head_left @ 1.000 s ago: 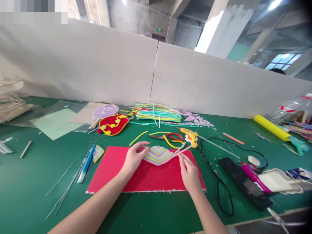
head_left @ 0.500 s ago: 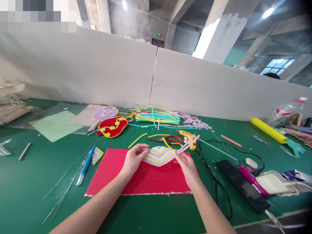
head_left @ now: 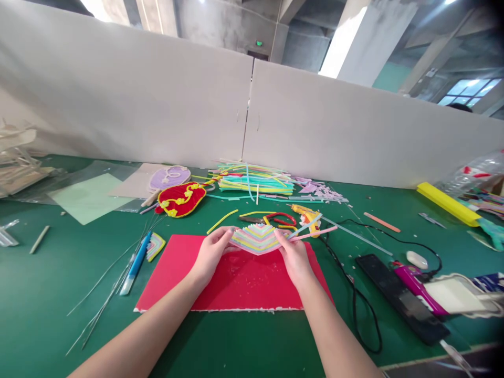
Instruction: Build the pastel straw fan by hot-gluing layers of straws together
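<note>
Between my two hands is a chevron-striped piece made of pastel pipe cleaners (head_left: 258, 240), held over a red board (head_left: 252, 286). My left hand (head_left: 216, 249) pinches its left edge between thumb and fingers. My right hand (head_left: 291, 254) grips the right edge, where loose pink and blue ends stick out to the right. Just beyond the piece lie red-handled pliers (head_left: 281, 219) and a yellow hot glue gun (head_left: 307, 216). A smaller striped piece (head_left: 156, 247) rests beside a blue pen-like tool (head_left: 136, 262) left of the board.
Bundled pipe cleaners (head_left: 255, 184) lie at the back, near a red fuzzy fan shape (head_left: 182, 199) with yellow flowers. Thin wires (head_left: 106, 294) spread at left. On the right are a black cable (head_left: 354, 299), a dark power strip (head_left: 401, 299) and a yellow bar (head_left: 447, 203).
The striped piece has risen slightly in view with both hands. Its loose pink end now points more sideways, apart from the blue one. The camera view has tilted down a little.
</note>
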{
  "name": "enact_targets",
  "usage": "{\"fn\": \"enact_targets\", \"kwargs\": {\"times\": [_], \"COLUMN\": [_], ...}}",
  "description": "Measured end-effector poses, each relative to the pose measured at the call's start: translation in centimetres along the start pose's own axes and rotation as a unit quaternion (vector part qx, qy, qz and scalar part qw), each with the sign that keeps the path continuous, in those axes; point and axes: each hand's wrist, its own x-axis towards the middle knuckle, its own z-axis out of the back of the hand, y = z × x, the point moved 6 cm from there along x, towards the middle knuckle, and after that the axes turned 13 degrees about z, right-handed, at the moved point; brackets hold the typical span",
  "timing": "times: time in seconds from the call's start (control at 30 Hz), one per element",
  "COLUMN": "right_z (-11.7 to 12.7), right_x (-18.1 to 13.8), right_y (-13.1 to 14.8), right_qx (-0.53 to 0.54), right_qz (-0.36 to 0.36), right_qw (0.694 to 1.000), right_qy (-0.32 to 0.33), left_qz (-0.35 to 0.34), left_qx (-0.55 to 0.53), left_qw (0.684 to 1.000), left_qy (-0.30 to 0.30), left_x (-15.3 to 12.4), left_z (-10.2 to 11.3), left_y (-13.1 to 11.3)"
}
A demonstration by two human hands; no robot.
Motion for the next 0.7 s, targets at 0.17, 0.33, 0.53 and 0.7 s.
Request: {"fn": "enact_targets", "kwargs": {"times": [0.17, 0.33, 0.53, 0.7], "right_z": [-0.3, -0.3, -0.2, -0.3], "right_x": [0.0, 0.1, 0.1, 0.1], "right_y": [0.1, 0.0, -0.2, 0.3], "right_qx": [0.027, 0.025, 0.003, -0.009], "right_qz": [-0.003, -0.003, -0.004, -0.001], "right_qw": [1.000, 1.000, 1.000, 1.000], "right_qy": [0.004, 0.002, 0.008, 0.012], "left_qz": [0.001, -0.008, -0.034, -0.060], "left_qx": [0.039, 0.057, 0.061, 0.093], "left_qw": [0.999, 0.998, 0.997, 0.993], "left_qy": [0.010, -0.003, -0.032, -0.042], "left_x": [0.1, 0.1, -0.1, -0.5], "left_z": [-0.4, -0.3, 0.0, -0.2], "left_y": [0.2, 0.2, -0.4, -1.3]}}
